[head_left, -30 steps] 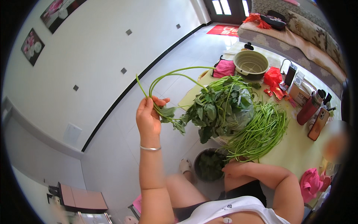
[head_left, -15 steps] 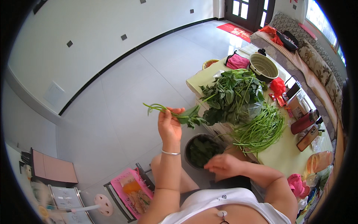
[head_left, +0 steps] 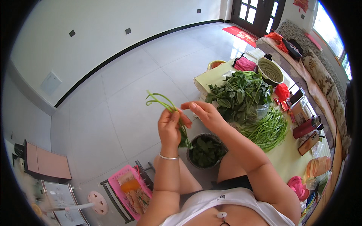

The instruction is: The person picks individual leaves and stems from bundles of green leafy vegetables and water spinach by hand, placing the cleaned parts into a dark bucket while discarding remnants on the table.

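Leaves (head_left: 205, 151) in the dark bucket (head_left: 194, 162), four o'clock from the left hand (head_left: 169, 126), which pinches green stems (head_left: 171, 107), bare ends toward eleven, axis eleven-to-five! Right hand (head_left: 205, 114) at two, half-curled, can't tell its hold.

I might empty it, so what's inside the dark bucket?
Dark green leaves show inside the bucket. They cover its bottom, so anything beneath them can't be seen.

The floor (head_left: 151, 77) at eleven o'clock is smooth, glossy tile. At two, the leafy greens (head_left: 241, 94) look mostly matt and the slotted colander (head_left: 269, 71) is plastic. At three, the stems (head_left: 266, 132) are smooth and faintly shiny, the flask (head_left: 303, 130) glossy. The bracelet (head_left: 168, 156) at six is polished metal; the basket (head_left: 122, 197) at seven, plastic.
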The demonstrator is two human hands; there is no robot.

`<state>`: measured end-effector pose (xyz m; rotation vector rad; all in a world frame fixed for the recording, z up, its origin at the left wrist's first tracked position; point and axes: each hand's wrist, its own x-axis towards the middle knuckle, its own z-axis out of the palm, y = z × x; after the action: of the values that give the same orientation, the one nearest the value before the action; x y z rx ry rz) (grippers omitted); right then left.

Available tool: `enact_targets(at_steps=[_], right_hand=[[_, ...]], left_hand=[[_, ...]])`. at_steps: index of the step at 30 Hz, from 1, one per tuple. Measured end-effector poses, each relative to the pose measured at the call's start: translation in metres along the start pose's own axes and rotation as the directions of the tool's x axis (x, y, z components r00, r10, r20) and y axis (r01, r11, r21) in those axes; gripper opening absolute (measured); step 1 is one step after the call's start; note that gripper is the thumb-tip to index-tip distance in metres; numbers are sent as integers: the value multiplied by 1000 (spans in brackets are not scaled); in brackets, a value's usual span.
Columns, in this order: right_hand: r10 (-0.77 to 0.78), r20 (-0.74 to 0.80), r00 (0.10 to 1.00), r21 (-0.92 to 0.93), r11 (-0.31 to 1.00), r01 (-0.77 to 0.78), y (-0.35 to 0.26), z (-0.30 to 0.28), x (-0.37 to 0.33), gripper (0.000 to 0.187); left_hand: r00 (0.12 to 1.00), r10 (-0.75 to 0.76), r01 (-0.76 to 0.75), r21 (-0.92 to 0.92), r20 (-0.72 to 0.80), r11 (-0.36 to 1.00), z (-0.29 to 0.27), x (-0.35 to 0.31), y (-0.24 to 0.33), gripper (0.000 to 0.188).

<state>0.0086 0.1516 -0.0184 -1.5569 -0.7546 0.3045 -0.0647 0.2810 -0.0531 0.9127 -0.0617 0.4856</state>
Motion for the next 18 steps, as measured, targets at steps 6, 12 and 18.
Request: enact_targets(at_steps=[6, 12, 18], right_hand=[[405, 119, 907, 451, 791, -412, -14, -2, 6, 32], [251, -134, 959, 277, 938, -207, 28, -19, -10, 23], [301, -97, 949, 248, 930, -270, 35, -16, -24, 18]], left_hand=[[934, -332, 314, 142, 130, 939, 7, -11, -20, 23], [939, -321, 335, 118, -120, 935, 6, -2, -34, 29], [944, -329, 328, -55, -10, 943, 3, 6, -48, 28]])
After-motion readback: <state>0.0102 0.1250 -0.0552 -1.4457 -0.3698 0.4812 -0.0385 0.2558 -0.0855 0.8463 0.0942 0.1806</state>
